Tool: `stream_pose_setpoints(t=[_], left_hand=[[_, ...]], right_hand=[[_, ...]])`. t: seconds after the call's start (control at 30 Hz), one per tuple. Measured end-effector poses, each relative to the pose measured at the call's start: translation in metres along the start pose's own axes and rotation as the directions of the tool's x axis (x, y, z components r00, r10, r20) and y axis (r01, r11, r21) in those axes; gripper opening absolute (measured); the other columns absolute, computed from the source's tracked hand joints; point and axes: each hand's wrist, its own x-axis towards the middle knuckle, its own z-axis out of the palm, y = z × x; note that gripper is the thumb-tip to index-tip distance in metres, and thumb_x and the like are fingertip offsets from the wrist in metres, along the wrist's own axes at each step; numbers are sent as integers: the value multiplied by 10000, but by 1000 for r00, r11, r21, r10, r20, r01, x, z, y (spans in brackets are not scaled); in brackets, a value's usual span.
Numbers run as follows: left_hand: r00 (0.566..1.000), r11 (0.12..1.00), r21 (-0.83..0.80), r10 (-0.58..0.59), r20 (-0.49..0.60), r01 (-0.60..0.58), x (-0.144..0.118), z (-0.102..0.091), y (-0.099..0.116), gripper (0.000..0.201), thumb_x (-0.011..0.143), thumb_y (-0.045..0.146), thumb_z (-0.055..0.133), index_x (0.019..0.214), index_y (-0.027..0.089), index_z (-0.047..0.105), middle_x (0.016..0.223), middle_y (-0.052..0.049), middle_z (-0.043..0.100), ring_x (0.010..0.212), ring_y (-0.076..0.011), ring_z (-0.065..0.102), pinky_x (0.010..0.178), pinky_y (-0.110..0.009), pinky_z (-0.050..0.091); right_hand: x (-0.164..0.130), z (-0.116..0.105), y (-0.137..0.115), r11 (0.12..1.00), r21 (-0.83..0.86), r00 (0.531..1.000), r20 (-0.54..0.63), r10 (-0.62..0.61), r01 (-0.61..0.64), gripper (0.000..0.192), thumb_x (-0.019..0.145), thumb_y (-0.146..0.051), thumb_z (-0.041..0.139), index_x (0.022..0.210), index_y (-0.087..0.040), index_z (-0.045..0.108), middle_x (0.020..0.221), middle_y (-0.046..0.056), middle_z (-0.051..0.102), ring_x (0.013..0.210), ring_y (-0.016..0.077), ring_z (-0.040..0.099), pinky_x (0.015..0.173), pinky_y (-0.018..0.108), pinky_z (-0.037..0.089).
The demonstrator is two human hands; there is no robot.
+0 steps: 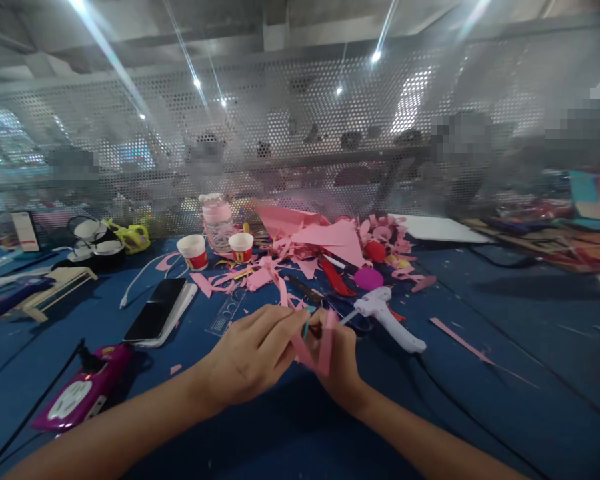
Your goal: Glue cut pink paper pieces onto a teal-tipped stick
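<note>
Close together over the blue table, my two hands meet around a folded pink paper strip. My left hand has its fingers pressed together at the strip's left end. Behind the strip, my right hand is closed on it, its fingers partly hidden. A small teal piece shows between the hands; its kind is unclear. Just beyond my right hand lies a white glue gun, nozzle pointing left. Scissors lie just past my fingertips, with a clear ruler to the left.
Pink paper scraps are heaped at the back, near paper cups and a bottle. On the left are a phone and a magenta power strip. The glue gun's cord runs right. A perforated screen stands behind.
</note>
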Motion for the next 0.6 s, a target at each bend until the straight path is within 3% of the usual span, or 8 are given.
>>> stream_pose_setpoints(t=[0.23, 0.33, 0.4, 0.5, 0.6], left_hand=[[999, 938, -347, -22, 24, 29, 5, -14, -7, 540, 641, 75, 431, 1181, 64, 417, 1042, -153, 548, 984, -234, 504, 843, -424, 453], [995, 854, -511, -67, 77, 97, 5, -20, -10, 529, 692, 138, 388, 1219, 107, 407, 1097, -147, 534, 1018, -241, 500, 861, -442, 435], [979, 771, -604, -148, 138, 202, 4, -20, -11, 456, 770, 190, 355, 1218, 145, 427, 1121, -135, 536, 1019, -236, 509, 867, -434, 436], [910, 607, -693, -370, 187, 389, 5, -14, -11, 336, 834, 283, 404, 1137, 175, 499, 1096, -122, 560, 978, -221, 541, 845, -398, 467], [810, 478, -736, -565, 161, 480, 6, -5, -12, 233, 806, 247, 520, 1030, 180, 537, 1021, -93, 578, 912, -178, 570, 774, -319, 514]], right_hand=[[0, 2, 6, 991, 76, 993, -3, 114, -114, 166, 719, -177, 481, 562, -188, 431, 460, -49, 493, 403, 89, 479, 409, 186, 350], [1, 2, 8, 977, 119, 984, 65, 168, -175, 170, 730, -208, 503, 578, -190, 427, 444, -56, 480, 401, 95, 498, 418, 190, 371], [2, 0, 6, 971, 109, 974, 108, 200, -211, 190, 748, -273, 528, 598, -184, 453, 449, -45, 490, 417, 106, 513, 429, 201, 387], [2, -1, 3, 962, 127, 964, 140, 225, -243, 243, 758, -359, 544, 612, -178, 472, 459, -36, 487, 425, 108, 507, 420, 205, 389], [2, -1, 1, 941, 200, 957, 150, 247, -274, 267, 763, -379, 541, 607, -181, 452, 451, -42, 471, 406, 100, 493, 397, 201, 380]])
